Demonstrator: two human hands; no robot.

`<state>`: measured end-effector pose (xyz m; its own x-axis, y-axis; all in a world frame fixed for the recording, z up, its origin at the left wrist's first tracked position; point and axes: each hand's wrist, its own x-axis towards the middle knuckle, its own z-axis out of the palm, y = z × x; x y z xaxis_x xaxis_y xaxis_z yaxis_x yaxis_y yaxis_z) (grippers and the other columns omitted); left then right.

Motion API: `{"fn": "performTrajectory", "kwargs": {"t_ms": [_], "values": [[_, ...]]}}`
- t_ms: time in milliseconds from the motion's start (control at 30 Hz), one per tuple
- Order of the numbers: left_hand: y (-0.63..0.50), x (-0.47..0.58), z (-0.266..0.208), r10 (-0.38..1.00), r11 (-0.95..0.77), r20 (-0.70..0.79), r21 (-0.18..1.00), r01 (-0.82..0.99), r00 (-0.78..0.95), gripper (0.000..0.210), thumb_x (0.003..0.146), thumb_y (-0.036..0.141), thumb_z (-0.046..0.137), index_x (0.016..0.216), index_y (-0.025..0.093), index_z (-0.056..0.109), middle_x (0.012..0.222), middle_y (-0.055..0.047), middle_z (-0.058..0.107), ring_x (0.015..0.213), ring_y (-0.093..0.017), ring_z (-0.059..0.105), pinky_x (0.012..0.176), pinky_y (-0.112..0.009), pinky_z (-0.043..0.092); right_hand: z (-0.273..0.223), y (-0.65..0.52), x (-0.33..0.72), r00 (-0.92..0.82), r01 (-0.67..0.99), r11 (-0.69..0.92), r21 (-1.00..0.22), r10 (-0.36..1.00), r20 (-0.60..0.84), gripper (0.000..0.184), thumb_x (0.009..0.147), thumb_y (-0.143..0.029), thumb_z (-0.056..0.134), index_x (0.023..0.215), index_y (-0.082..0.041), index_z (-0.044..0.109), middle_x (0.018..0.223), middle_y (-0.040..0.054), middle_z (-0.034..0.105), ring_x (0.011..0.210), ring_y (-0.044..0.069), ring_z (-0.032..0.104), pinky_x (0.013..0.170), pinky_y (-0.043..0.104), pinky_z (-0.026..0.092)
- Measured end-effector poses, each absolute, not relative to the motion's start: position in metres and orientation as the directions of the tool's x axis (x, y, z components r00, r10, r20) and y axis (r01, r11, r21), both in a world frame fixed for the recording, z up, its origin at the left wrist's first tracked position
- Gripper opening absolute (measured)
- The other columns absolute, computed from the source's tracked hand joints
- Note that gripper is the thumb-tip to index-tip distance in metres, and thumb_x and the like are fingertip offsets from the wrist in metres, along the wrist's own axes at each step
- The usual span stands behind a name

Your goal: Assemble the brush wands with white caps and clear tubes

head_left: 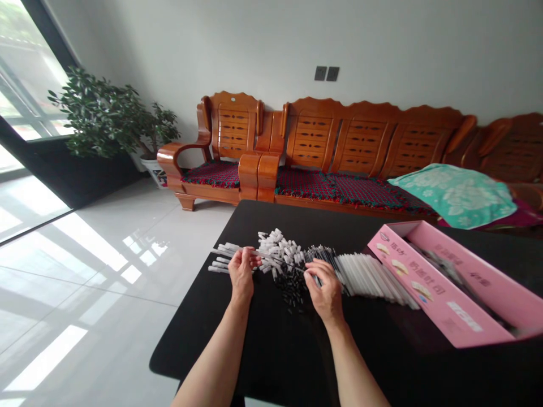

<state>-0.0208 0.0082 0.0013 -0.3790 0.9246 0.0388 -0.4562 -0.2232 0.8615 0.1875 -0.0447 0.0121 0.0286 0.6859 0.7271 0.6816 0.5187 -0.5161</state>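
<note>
Forearms (216, 353); stubby, whitish caps (278, 246)

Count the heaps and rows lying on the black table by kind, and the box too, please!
Row of pen-like sticks: 1
Heap of white caps: 1
Heap of small black pieces: 1
Row of thin dark rods: 1
Row of white tubes: 1
Pink box: 1
Total: 6

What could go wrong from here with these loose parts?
The pale sticks by the left hand lie close to the edge of the black table, so a nudge might send some off. The small black pieces lie loose near the right hand and could scatter. That hand might also disturb the row of white tubes beside it.
</note>
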Motion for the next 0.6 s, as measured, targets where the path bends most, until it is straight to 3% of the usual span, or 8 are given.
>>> {"fn": "performTrajectory", "kwargs": {"t_ms": [67,167,333,467,600], "values": [[0.009,-0.025,0.002,0.906,-0.249,0.034,0.849,-0.466,-0.422,0.036,0.079,0.048,0.069,0.088,0.014,0.065,0.065,0.0,0.063,0.058,-0.011,0.061,0.058,-0.021,0.052,0.009,-0.043,0.207,0.161,0.765,0.432,-0.477,0.589,0.792,0.013,0.086,-0.02,0.057,0.076,-0.02,0.064,0.089,0.0091,0.071,0.1,0.027,0.062,0.093,0.046,0.048],[0.005,-0.022,0.005,0.955,-0.186,0.051,0.869,-0.459,-0.291,0.035,0.079,0.046,0.07,0.089,0.013,0.067,0.07,-0.001,0.063,0.06,-0.01,0.06,0.059,-0.021,0.052,0.0,-0.041,0.234,0.268,0.897,0.195,-0.397,0.472,0.84,0.014,0.082,-0.017,0.057,0.068,-0.02,0.061,0.081,0.0106,0.069,0.086,0.027,0.062,0.088,0.048,0.047],[0.0,-0.012,0.006,0.994,-0.105,0.086,0.891,-0.442,-0.064,0.035,0.08,0.045,0.07,0.092,0.012,0.07,0.068,-0.001,0.06,0.061,-0.011,0.059,0.059,-0.023,0.051,-0.005,-0.043,0.253,0.29,0.949,-0.047,-0.31,0.511,0.81,0.02,0.074,-0.011,0.054,0.058,-0.022,0.052,0.065,0.0076,0.06,0.083,0.028,0.057,0.084,0.047,0.043],[-0.002,-0.008,0.005,0.996,-0.042,0.073,0.876,-0.481,0.047,0.038,0.078,0.045,0.073,0.097,0.013,0.07,0.068,-0.001,0.062,0.062,-0.013,0.06,0.06,-0.025,0.052,0.005,-0.045,0.234,0.294,0.933,0.036,-0.358,0.5,0.815,0.005,0.079,-0.017,0.058,0.076,-0.019,0.062,0.077,0.0111,0.064,0.092,0.032,0.056,0.091,0.053,0.039],[-0.007,-0.001,0.008,0.983,0.02,0.071,0.876,-0.481,0.169,0.038,0.075,0.044,0.076,0.097,0.013,0.069,0.073,-0.004,0.066,0.062,-0.015,0.063,0.059,-0.027,0.053,0.015,-0.047,0.185,0.155,0.801,0.377,-0.465,0.619,0.77,0.018,0.093,-0.022,0.05,0.1,-0.019,0.066,0.098,0.0126,0.068,0.1,0.028,0.059,0.099,0.05,0.041]]}}
